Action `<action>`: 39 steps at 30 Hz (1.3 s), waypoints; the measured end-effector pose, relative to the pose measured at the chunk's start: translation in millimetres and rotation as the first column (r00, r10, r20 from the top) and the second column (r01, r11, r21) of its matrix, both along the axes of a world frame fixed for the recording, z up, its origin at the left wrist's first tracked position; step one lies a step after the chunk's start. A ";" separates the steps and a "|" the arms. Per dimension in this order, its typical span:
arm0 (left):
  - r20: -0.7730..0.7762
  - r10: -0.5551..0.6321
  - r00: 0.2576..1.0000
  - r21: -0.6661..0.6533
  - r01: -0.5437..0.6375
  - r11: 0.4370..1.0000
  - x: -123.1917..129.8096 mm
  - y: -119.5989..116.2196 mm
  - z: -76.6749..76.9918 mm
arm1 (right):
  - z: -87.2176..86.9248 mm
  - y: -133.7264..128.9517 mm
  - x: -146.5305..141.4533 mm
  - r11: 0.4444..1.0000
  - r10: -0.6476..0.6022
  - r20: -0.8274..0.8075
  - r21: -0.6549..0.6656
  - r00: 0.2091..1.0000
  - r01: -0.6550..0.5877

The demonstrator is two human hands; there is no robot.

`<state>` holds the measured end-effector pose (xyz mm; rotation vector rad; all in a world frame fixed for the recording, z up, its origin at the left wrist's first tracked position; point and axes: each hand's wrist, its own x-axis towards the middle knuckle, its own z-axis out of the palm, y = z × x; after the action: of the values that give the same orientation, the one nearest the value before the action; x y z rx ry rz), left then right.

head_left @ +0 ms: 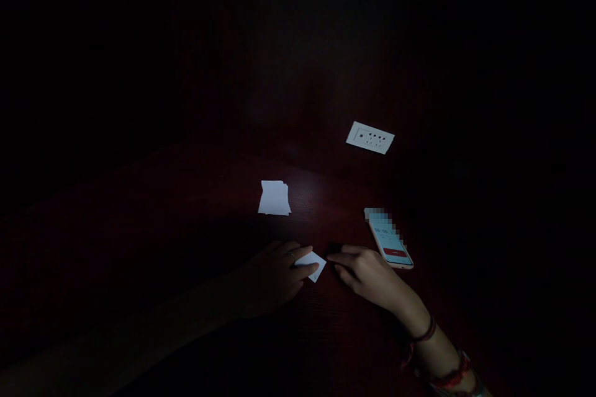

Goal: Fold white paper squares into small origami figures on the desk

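Note:
A small white piece of paper (pixel 318 258), turned so that one corner points towards me, lies on the dark red table. My left hand (pixel 279 270), with a ring on one finger, rests over its left part. The thumb and a finger press on the sheet and hide some of it. Just right of the paper is my right hand (pixel 367 273), fingers a little bent and apart, with nothing visible between them. Its fingertips are close to the paper's right corner; whether they touch it I cannot tell. Farther back lies a loose stack of white paper pieces (pixel 274 198).
A phone (pixel 390 239) with a timer on its lit screen lies right of my right hand, close to the knuckles. A white socket panel (pixel 370 138) is set beyond the table (pixel 223 198). Most of the surroundings are too dark to make out.

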<state>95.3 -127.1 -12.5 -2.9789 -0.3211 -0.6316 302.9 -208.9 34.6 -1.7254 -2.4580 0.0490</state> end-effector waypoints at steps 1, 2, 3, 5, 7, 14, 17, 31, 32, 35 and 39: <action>0.003 -0.002 1.000 -0.007 0.002 1.000 0.3 0.9 -0.4 | -0.7 0.2 -0.6 1.000 0.014 -0.008 -0.010 1.000 -0.014; 0.008 -0.003 1.000 -0.016 0.003 1.000 0.8 1.8 -0.7 | -1.1 0.2 -1.1 0.999 0.027 -0.013 -0.022 1.000 -0.028; 0.012 -0.005 1.000 -0.023 0.005 1.000 1.4 2.8 -0.8 | -1.3 0.0 -1.5 0.999 0.037 -0.014 -0.036 0.999 -0.038; 0.019 -0.013 1.000 -0.024 0.014 1.000 3.2 4.3 -0.3 | -1.2 -0.9 -1.9 0.997 0.042 -0.013 -0.057 0.999 -0.043; 0.002 -0.018 1.000 -0.018 0.018 1.000 5.2 5.0 1.2 | -1.3 -1.8 -1.9 0.997 0.034 -0.020 -0.064 0.999 -0.036; -0.019 -0.059 0.998 -0.048 0.058 0.997 6.7 6.6 6.2 | -5.7 -1.7 -2.2 0.999 0.007 -0.065 -0.048 0.998 -0.010; 0.001 -0.119 0.993 -0.078 0.119 0.990 5.4 9.1 6.9 | -7.7 -0.5 -3.1 0.999 0.002 -0.077 -0.043 0.997 -0.005; -0.042 -0.059 0.997 -0.073 0.056 0.996 8.9 4.3 16.8 | 1.1 -6.1 -0.8 0.990 0.105 -0.015 -0.088 0.994 -0.106; -0.044 -0.056 0.997 -0.069 0.053 0.996 9.0 4.1 17.1 | 2.4 -7.2 -0.8 0.989 0.112 -0.011 -0.093 0.994 -0.113; -0.038 -0.054 0.998 -0.060 0.051 0.997 9.2 3.7 17.2 | 4.9 -9.2 -0.5 0.989 0.115 0.002 -0.093 0.993 -0.114; -0.035 -0.014 0.999 -0.060 0.012 0.998 9.3 2.9 18.5 | 5.3 -7.3 0.4 0.999 0.036 -0.001 -0.032 0.999 -0.036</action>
<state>104.5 -124.1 6.0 -3.0475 -0.3243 -0.5796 303.3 -216.2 39.9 -1.6929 -2.5020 0.0926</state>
